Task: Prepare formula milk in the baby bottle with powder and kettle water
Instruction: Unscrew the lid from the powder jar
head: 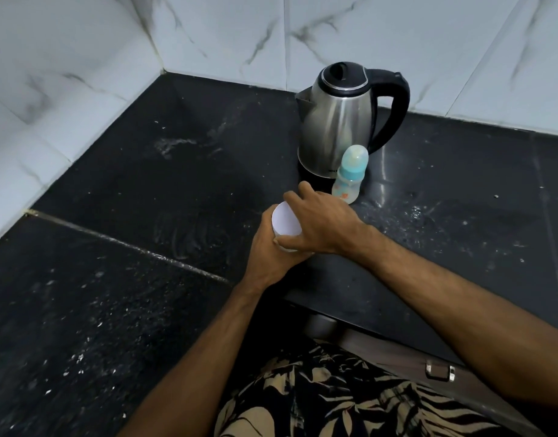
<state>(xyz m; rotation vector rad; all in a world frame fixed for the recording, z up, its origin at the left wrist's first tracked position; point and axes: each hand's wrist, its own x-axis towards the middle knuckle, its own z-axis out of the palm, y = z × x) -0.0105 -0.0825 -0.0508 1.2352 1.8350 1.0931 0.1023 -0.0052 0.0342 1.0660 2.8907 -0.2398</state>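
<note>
A small white container [285,223] with a white lid sits at the counter's middle, gripped from the left and below by my left hand [271,250]. My right hand [321,220] lies over its top and right side, fingers curled around the lid. Just beyond my right hand stands a baby bottle [349,178] with a teal collar and a clear cap, upright and closed. Behind the bottle stands a steel electric kettle [337,121] with a black lid and handle; its lid is down and its spout points left.
The black stone counter [145,200] runs into a corner of white marbled wall tiles [82,58]. White specks and wet smears mark its surface. The counter's front edge and a drawer handle [440,370] lie lower right, above my patterned clothing.
</note>
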